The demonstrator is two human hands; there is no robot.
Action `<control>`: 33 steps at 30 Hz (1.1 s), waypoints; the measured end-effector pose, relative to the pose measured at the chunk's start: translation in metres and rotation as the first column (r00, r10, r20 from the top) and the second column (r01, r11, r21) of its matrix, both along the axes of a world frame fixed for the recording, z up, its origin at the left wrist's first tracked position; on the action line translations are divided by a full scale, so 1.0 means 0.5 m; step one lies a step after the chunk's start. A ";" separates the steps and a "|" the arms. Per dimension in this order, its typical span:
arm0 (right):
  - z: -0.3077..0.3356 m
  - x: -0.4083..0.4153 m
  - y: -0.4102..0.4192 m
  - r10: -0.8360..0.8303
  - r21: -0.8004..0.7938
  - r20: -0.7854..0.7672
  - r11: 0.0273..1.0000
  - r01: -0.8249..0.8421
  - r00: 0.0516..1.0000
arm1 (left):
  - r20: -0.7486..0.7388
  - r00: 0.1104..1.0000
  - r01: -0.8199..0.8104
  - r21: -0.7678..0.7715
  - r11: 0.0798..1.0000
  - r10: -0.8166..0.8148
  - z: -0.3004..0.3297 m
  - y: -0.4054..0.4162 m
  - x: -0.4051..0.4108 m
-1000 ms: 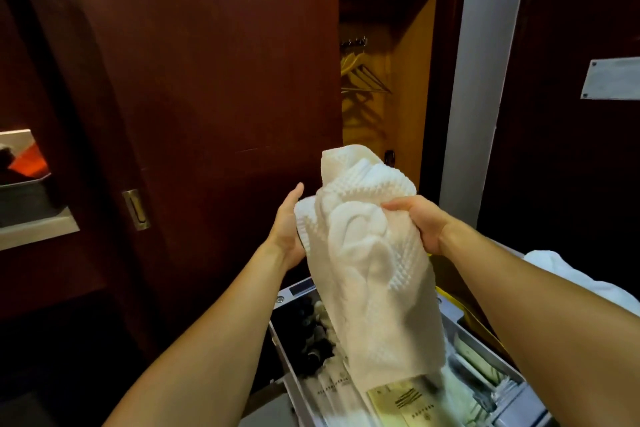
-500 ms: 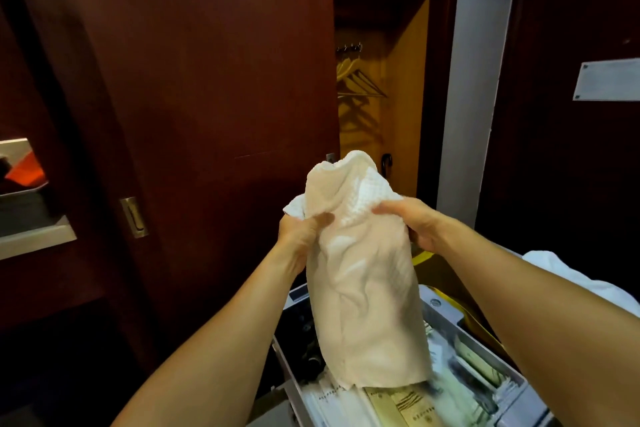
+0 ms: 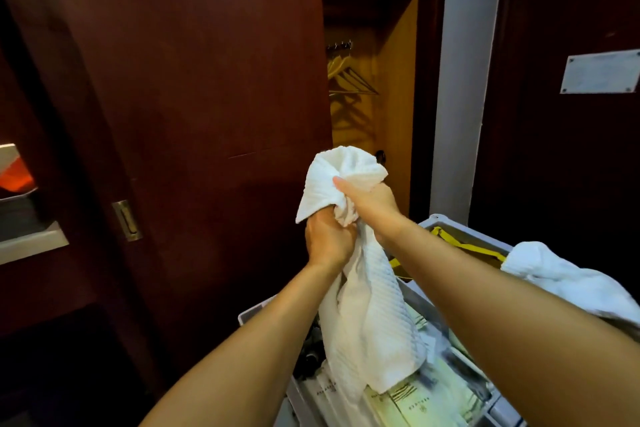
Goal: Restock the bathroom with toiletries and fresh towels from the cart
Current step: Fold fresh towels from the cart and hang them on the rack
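Observation:
A white waffle-textured towel (image 3: 367,315) hangs bunched from both hands above the cart. My left hand (image 3: 327,241) grips the gathered cloth from below, fingers curled round it. My right hand (image 3: 372,203) grips the upper bunch just above and right of the left hand. The towel's lower end drapes onto packaged toiletries (image 3: 408,402) lying in the grey cart tray (image 3: 252,314). Small dark bottles (image 3: 310,357) show at the tray's left side, partly hidden by my left forearm.
A dark wooden sliding door (image 3: 194,107) with a brass recessed pull (image 3: 126,220) fills the left. Behind it an open closet holds hangers (image 3: 349,76). Another white towel (image 3: 561,274) lies on the cart's right, by a yellow strap (image 3: 464,246). A dark door with a plate (image 3: 601,71) stands right.
Both hands have drawn together and bunched the towel tighter; the left hand went from beside the cloth to gripping it below the right hand. The towel hangs narrower and twisted.

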State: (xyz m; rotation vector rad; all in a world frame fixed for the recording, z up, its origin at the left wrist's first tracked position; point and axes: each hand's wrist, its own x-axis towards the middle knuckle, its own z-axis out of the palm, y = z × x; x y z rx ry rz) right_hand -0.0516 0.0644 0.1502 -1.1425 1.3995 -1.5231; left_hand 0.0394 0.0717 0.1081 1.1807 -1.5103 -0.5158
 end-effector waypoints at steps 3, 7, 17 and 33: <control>-0.004 -0.021 -0.005 -0.097 -0.004 -0.117 0.995 0.097 0.988 | 0.065 0.986 0.155 -0.012 0.988 -0.154 0.001 0.014 0.001; -0.021 -0.035 -0.003 -0.137 -0.099 -0.262 0.988 0.115 0.955 | -0.334 0.923 0.218 0.040 0.975 -0.193 0.028 0.027 0.003; -0.033 -0.003 0.008 0.328 -0.020 0.146 0.944 -0.329 0.933 | 0.607 0.794 -0.013 0.071 0.997 -0.033 0.006 0.000 -0.028; -0.054 -0.052 -0.001 0.173 0.019 0.074 0.984 -0.175 0.982 | -0.560 0.825 0.194 0.411 0.891 0.079 0.029 -0.058 0.002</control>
